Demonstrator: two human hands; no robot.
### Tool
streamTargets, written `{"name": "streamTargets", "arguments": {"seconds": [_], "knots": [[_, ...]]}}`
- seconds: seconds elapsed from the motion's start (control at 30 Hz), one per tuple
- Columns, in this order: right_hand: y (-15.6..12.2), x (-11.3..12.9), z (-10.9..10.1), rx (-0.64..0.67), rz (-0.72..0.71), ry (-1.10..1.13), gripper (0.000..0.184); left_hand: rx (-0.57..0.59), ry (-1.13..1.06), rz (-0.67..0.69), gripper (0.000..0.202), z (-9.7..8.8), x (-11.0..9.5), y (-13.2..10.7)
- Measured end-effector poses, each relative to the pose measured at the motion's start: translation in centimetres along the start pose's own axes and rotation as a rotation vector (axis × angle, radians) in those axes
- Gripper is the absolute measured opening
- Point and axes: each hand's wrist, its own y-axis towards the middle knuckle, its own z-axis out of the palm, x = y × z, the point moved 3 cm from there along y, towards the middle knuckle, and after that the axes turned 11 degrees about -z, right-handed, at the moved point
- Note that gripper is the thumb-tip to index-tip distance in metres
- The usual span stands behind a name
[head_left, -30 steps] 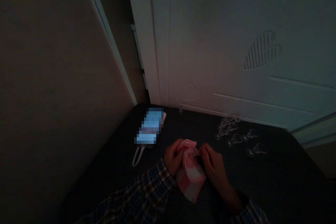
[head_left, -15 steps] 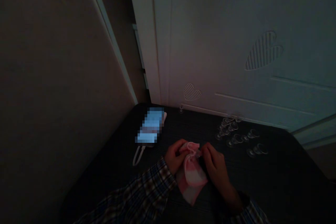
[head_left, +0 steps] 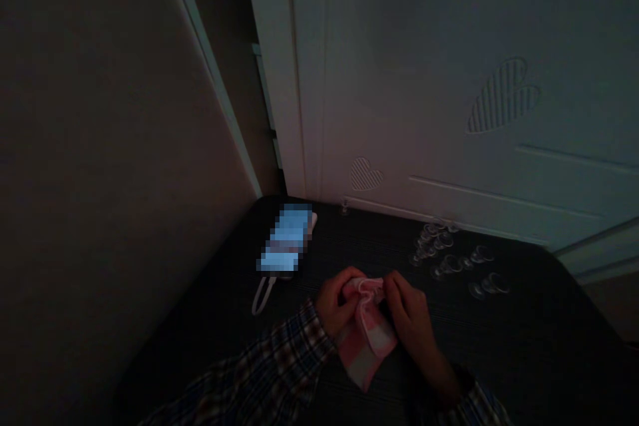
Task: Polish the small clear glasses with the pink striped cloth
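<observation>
A small pink and white drawstring pouch (head_left: pixel 368 339) hangs between my two hands over the dark table, its gathered neck upward and a pale cord looping down its front. My left hand (head_left: pixel 338 303) pinches the neck from the left side. On the other side, my right hand (head_left: pixel 410 311) has its fingers closed at the right edge of the pouch's mouth. What is inside the pouch cannot be seen. Beyond my right hand, small clear stemmed glasses (head_left: pixel 452 265) stand or lie in a loose group.
A phone with a lit screen (head_left: pixel 287 239) rests at the left on a pale object, a looped white cable (head_left: pixel 262 296) at its near end. One tiny glass (head_left: pixel 344 208) stands by the white panel (head_left: pixel 389 80) with heart patterns behind the dark table (head_left: pixel 539 333).
The right side of the pouch's mouth has been drawn wider toward my right hand, and its neck sits slightly lower. Both hands stay nearly in place; the glasses and phone have not moved.
</observation>
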Motion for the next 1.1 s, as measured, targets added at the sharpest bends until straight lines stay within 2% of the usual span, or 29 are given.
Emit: {"name": "streamTargets", "arguments": {"seconds": [0.2,0.47,0.7,0.87,1.1], "knots": [[-0.1,-0.1,0.0,-0.008,-0.001,0.002,0.03,-0.002,-0.041,-0.019,0.023,-0.1,-0.4,-0.1],[-0.1,0.0,0.1,-0.002,0.002,0.022,0.03,-0.032,-0.07,-0.109,0.022,0.0,0.7,0.4],[0.0,0.2,0.0,-0.004,-0.001,0.015,0.03,-0.027,-0.035,-0.123,0.022,-0.2,0.7,0.4],[-0.1,-0.1,0.1,0.01,0.008,-0.017,0.03,0.004,-0.008,-0.078,0.02,-0.1,0.5,0.4],[-0.1,-0.2,0.2,0.019,-0.017,-0.043,0.028,0.031,-0.087,-0.008,0.021,0.4,0.9,0.3]]}}
